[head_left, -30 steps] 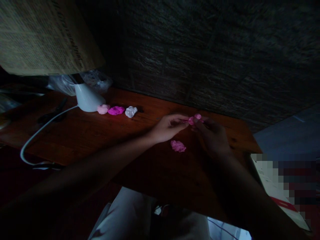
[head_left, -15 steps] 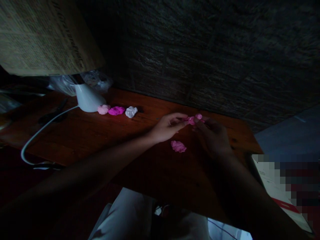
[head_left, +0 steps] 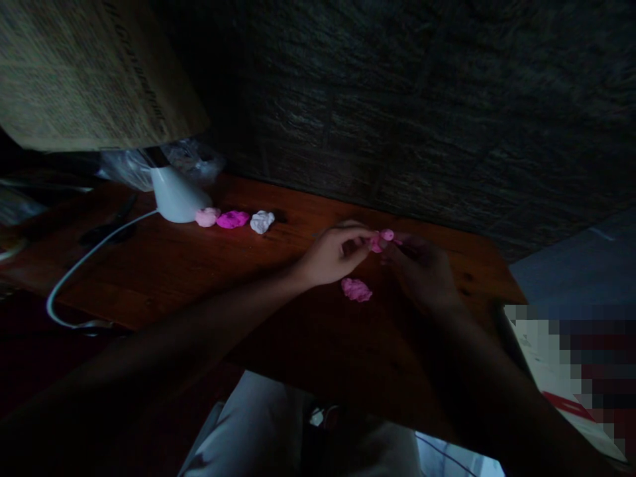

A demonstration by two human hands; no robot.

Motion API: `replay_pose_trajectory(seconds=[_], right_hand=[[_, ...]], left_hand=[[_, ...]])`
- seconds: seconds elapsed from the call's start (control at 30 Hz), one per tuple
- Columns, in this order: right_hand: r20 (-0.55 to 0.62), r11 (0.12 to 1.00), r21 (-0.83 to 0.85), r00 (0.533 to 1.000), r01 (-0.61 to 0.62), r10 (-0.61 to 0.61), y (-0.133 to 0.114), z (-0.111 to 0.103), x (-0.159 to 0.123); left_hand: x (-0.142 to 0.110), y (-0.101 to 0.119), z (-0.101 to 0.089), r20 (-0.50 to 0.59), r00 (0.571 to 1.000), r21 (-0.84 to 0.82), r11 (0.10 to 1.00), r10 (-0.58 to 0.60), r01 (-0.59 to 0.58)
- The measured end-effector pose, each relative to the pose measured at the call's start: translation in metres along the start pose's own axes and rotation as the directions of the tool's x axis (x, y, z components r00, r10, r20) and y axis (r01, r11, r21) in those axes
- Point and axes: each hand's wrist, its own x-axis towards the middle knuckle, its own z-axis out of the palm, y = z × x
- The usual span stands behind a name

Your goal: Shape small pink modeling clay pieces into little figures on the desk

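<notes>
Between the fingertips of both hands is a small pink clay figure (head_left: 377,244) with a round ball at its top. My left hand (head_left: 334,253) pinches it from the left, thumb and fingers closed on its edge. From the right, my right hand (head_left: 426,270) grips it with thumb and fingers; dim light hides part of these fingers. Just below the hands, a rough lump of pink clay (head_left: 356,289) lies on the wooden table (head_left: 318,338).
Left of the hands, a pale pink lump (head_left: 207,216), a magenta lump (head_left: 232,219) and a white lump (head_left: 262,222) sit in a row beside the white lamp base (head_left: 176,195). A newsprint-patterned lampshade (head_left: 94,79) overhangs them. Scissors (head_left: 109,228) lie behind the white cord (head_left: 74,271). A dark stone-textured wall (head_left: 397,112) borders the back.
The pink figure has shifted slightly left and turned a little between the fingers. Both hands keep hold of it. The view has moved very slightly.
</notes>
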Motion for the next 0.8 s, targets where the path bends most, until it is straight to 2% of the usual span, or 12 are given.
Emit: replay_pose_trajectory(seconds=[0.17, 0.37, 0.53, 0.67, 0.8], right_hand=[[0.006, 1.000, -0.022, 1.000, 0.014, -0.014, 0.001, -0.001, 0.000], [0.011, 1.000, 0.005, 1.000, 0.016, -0.016, 0.003, 0.000, 0.001], [0.034, 1.000, 0.007, 0.999, 0.007, -0.007, 0.004, 0.000, 0.000], [0.012, 0.999, 0.032, 1.000, -0.027, 0.027, 0.002, -0.002, 0.000], [0.014, 0.996, 0.052, 0.998, -0.068, 0.068, -0.002, -0.002, 0.000]], left_hand=[[-0.002, 0.001, 0.000, 0.007, 0.998, 0.079, 0.995, 0.055, -0.056], [0.000, 0.002, 0.000, -0.008, 0.999, 0.003, 0.999, 0.036, -0.036], [-0.001, -0.002, 0.004, 0.028, 0.999, -0.155, 0.987, -0.042, 0.046], [-0.001, -0.005, 0.005, 0.063, 0.984, -0.267, 0.947, -0.166, 0.177], [0.000, -0.008, 0.004, 0.037, 0.967, -0.315, 0.916, -0.252, 0.251]])
